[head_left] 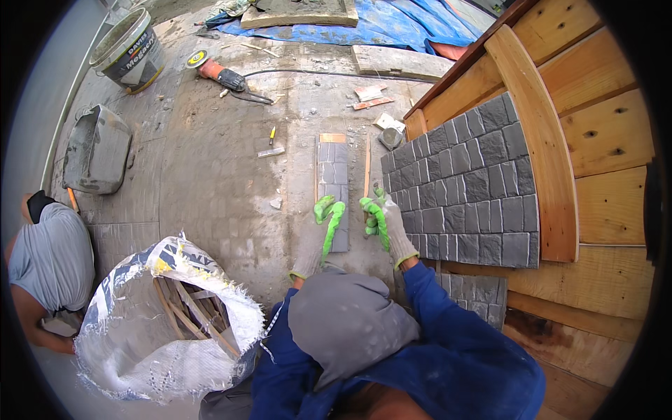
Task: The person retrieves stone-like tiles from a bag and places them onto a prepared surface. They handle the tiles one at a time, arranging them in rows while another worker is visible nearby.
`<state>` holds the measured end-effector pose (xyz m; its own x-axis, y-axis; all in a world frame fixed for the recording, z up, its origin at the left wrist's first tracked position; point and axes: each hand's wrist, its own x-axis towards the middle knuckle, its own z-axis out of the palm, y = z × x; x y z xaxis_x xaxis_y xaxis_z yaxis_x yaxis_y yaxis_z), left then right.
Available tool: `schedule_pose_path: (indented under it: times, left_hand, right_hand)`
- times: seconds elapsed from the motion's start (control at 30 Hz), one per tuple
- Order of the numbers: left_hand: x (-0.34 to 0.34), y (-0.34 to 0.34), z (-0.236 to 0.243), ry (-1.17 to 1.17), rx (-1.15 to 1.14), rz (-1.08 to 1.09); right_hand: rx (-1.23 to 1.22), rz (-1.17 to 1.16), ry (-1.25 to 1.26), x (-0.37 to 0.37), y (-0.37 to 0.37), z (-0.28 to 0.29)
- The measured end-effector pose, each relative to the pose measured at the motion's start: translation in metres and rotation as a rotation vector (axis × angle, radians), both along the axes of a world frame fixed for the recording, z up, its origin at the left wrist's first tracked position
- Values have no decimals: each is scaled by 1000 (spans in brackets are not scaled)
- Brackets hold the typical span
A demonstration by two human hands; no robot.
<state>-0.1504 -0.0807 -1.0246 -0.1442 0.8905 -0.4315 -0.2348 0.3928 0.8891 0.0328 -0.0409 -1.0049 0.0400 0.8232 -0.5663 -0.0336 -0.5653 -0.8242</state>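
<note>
My left hand, in a white glove with green palm, is over a narrow grey stone-patterned tile strip with a tan patch at its far end. Its fingers are curled; anything in them is hidden. My right hand, similarly gloved, is just right of the strip with fingers bent; what they hold, if anything, I cannot make out. A thin wooden stick lies beyond it. A large panel of dark grey stone-look tiles leans on wooden boards at the right.
A woven sack of wood scraps is at lower left, beside a crouching person. A bucket, grey container, corded angle grinder, small knife, cup and blue tarp lie farther out.
</note>
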Motion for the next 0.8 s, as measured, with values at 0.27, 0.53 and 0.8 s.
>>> schedule_pose_path:
  times: [0.27, 0.53, 0.8]
  left_hand:
    - [17, -7, -25, -219, -44, 34]
    - [-12, -19, -25, 960, -67, -126]
    - [-43, -10, 23, 1134, -267, -433]
  right_hand:
    - [383, 569, -962, -27, -54, -36]
    - [91, 702, -921, -44, -51, -17]
    - [572, 321, -904, -46, 1, 2]
